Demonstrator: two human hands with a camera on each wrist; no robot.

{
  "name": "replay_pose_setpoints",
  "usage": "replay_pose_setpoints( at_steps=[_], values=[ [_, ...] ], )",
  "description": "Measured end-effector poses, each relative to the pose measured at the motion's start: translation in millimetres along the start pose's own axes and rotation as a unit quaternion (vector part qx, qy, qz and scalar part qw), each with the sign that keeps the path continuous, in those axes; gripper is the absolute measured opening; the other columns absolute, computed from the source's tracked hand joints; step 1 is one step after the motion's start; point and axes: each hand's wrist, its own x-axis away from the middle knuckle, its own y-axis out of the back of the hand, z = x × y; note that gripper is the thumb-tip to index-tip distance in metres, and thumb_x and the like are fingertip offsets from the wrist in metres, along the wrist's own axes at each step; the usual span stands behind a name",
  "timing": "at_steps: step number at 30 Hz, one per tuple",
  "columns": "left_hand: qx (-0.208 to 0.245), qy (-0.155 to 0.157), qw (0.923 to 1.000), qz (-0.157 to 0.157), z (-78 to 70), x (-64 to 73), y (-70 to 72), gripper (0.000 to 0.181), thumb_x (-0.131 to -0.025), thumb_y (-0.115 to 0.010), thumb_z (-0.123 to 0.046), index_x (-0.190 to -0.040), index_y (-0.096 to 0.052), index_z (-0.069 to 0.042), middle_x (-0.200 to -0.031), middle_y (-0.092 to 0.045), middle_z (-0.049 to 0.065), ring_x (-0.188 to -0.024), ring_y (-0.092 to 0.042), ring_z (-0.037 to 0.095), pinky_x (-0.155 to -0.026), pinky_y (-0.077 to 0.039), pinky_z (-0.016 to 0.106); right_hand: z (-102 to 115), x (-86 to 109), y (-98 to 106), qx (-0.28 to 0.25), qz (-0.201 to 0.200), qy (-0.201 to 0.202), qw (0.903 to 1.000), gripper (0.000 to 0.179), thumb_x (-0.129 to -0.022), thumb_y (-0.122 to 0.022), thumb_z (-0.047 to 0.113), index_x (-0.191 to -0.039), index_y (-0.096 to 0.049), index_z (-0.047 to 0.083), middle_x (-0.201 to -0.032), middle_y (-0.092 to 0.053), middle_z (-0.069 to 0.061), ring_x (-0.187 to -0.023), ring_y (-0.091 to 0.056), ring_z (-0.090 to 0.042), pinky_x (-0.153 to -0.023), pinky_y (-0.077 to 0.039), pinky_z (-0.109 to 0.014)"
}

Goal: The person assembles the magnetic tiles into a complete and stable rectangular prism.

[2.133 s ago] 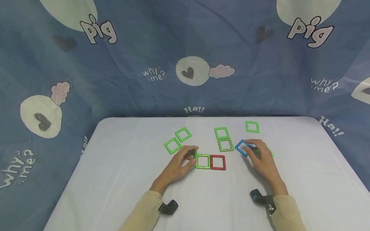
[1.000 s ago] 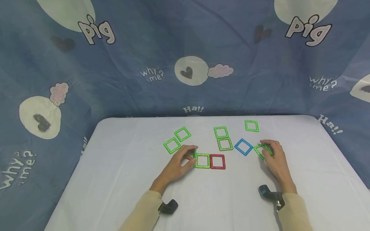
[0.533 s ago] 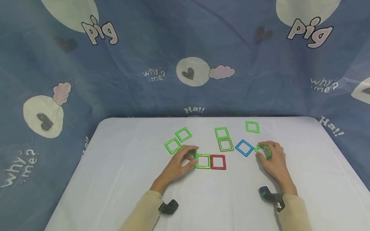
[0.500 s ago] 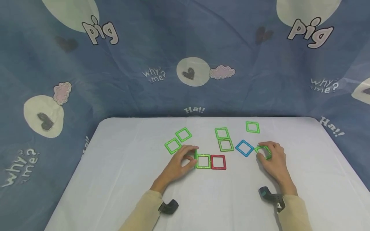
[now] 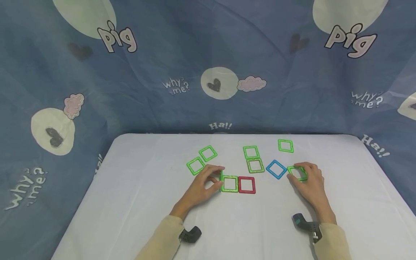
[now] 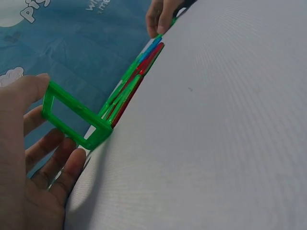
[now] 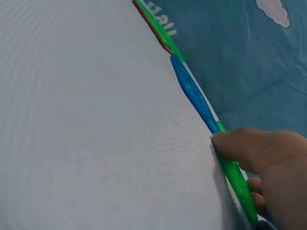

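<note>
Head: left hand [image 5: 203,184] clamped on the upright green tile [image 5: 222,180], fingertip at its far end, thumb at its near end. Tile stands on edge along the left side of the flat green tile [image 5: 229,191]; red tile [image 5: 247,192] lies against that one's right side. Right hand [image 5: 310,184] has thumb and fingers closed on the gripped green tile [image 5: 290,168], right of the blue tile [image 5: 281,164], corner to corner. Blue lies turned like a diamond. Behind: middle green pair [image 5: 253,158], edge to edge; left green pair [image 5: 202,156], turned askew, just beyond left hand; lone green tile [image 5: 286,140] near the far edge of the white worktop [image 5: 130,202]. Printed blue backdrop [image 5: 146,108] behind.

Left wrist: upright green tile pinched by its outer part, lower end down by the row of flat tiles. Row is nearly edge-on, so individual tiles are hard to separate. Right hand shows at the far end of it.

Right wrist: thumb on the gripped green tile, right by blue's end; other fingers partly hidden. Can't tell if that tile is fully flat or slightly raised.
</note>
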Motion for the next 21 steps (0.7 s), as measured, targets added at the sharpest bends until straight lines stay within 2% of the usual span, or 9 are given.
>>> replay_pose_setpoints(
  at_steps=[6,11,16,21],
  values=[
    [0.001,0.002,1.0000,0.003,-0.9,-1.3,0.0,0.042,-0.089,-0.063,-0.005,-0.128,-0.051,0.003,-0.120,-0.053,0.024,-0.107,-0.054,0.035,-0.082,-0.056,0.039,0,0.0,1,-0.001,-0.013,-0.017,0.9998,0.036,-0.088,-0.064,0.022,-0.118,-0.057,0.003,-0.133,-0.043,-0.024,-0.122,-0.037,-0.044,-0.098,-0.028,-0.064],
    [0.001,0.005,1.0000,-0.002,0.3,-3.6,1.2,0.042,-0.089,-0.063,-0.005,-0.129,-0.051,0.001,-0.120,-0.053,0.024,-0.108,-0.055,0.034,-0.083,-0.056,0.038,4,-4.6,1,-0.004,-0.031,-0.058,0.9978,0.038,-0.094,-0.054,0.032,-0.121,-0.057,0.005,-0.134,-0.048,-0.022,-0.125,-0.040,-0.043,-0.101,-0.032,-0.062],
    [0.000,0.022,0.9997,-0.006,15.3,0.5,-4.3,0.043,-0.089,-0.064,-0.009,-0.130,-0.052,-0.004,-0.121,-0.055,0.017,-0.109,-0.055,0.030,-0.085,-0.056,0.037,8,-4.3,3,-0.023,-0.057,-0.113,0.9916,0.046,-0.097,-0.044,0.039,-0.124,-0.056,0.004,-0.132,-0.053,-0.020,-0.128,-0.044,-0.040,-0.107,-0.034,-0.057],
    [0.001,0.037,0.9993,-0.010,35.0,4.1,-9.5,0.044,-0.089,-0.065,-0.017,-0.131,-0.052,-0.016,-0.123,-0.055,0.005,-0.111,-0.054,0.019,-0.085,-0.055,0.027,10,-5.9,5,-0.034,-0.080,-0.121,0.9888,0.045,-0.098,-0.042,0.038,-0.117,-0.059,0.001,-0.124,-0.058,-0.020,-0.120,-0.052,-0.039,-0.103,-0.041,-0.054]
  ],
)
